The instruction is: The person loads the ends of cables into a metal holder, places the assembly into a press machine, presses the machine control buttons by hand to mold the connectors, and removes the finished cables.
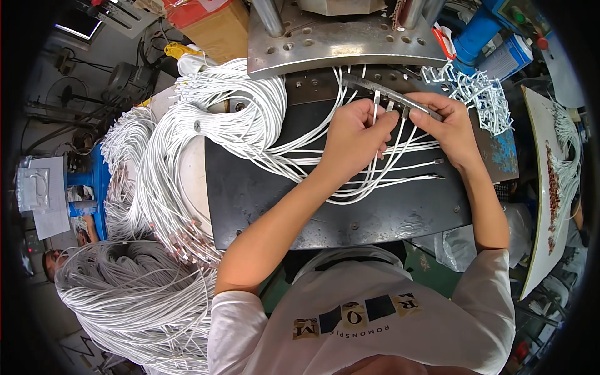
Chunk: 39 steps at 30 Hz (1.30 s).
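Note:
A narrow grey metal bar (365, 85) slants across the far part of the black work surface (281, 215), with white cable ends seated along its near edge. The fingers of my right hand (451, 128) are closed on the right end of this bar. Next to it my left hand (356, 137) pinches a white cable (375, 112) just below the bar. Other loose white cables (300, 160) run from the left beneath my hands, and a few dark-tipped ends (439, 162) lie toward the right. My fingers partly hide the connector ends.
A steel press plate (344, 55) with posts overhangs the far edge. Large white cable bundles (169, 134) are heaped on the left, with another coil (137, 300) lower down. Small white moulded scraps (484, 100) pile at far right. A pale board (537, 200) holds more cables.

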### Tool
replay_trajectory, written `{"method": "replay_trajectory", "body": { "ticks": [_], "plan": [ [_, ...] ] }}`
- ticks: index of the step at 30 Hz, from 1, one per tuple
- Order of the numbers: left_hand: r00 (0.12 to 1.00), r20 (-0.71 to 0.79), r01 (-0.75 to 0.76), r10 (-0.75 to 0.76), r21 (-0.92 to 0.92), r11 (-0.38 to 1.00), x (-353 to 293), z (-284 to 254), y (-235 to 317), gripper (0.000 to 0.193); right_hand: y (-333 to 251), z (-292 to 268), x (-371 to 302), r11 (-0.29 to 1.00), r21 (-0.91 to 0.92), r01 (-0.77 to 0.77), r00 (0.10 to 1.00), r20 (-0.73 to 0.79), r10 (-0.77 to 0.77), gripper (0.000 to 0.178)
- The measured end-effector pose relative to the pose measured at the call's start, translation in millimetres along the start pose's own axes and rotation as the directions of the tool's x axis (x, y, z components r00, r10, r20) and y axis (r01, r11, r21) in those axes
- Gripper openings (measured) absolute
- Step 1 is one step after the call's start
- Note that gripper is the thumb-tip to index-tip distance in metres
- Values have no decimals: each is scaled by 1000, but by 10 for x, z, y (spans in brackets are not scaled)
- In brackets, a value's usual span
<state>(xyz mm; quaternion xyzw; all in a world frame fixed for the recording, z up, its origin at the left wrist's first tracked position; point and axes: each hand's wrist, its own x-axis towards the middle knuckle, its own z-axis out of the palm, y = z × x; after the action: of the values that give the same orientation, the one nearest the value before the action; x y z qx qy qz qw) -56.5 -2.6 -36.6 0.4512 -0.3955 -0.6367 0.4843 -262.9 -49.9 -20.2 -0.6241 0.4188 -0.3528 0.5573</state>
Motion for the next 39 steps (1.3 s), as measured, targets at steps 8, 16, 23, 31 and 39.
{"method": "replay_trajectory", "body": {
  "ticks": [8,16,23,31,39],
  "plan": [
    [994,-90,-64,55,-98,993,-8,77,41,26,24,-53,9,999,-32,-3,1000,-27,2,33],
    [999,-29,-21,21,-9,1000,24,-34,16,35,26,-52,10,999,37,-12,998,-63,14,32],
    [994,12,-105,106,322,941,38,-64,39,30,-57,-138,-33,972,-227,63,996,-48,-76,31],
    [668,-145,-341,730,812,473,359,-407,6,32,-108,-428,55,866,-494,78,989,145,-7,20],
    [988,-135,-43,79,250,967,599,-436,195,27,182,-170,1283,404,-806,432,839,194,-508,24]
  ]
}}
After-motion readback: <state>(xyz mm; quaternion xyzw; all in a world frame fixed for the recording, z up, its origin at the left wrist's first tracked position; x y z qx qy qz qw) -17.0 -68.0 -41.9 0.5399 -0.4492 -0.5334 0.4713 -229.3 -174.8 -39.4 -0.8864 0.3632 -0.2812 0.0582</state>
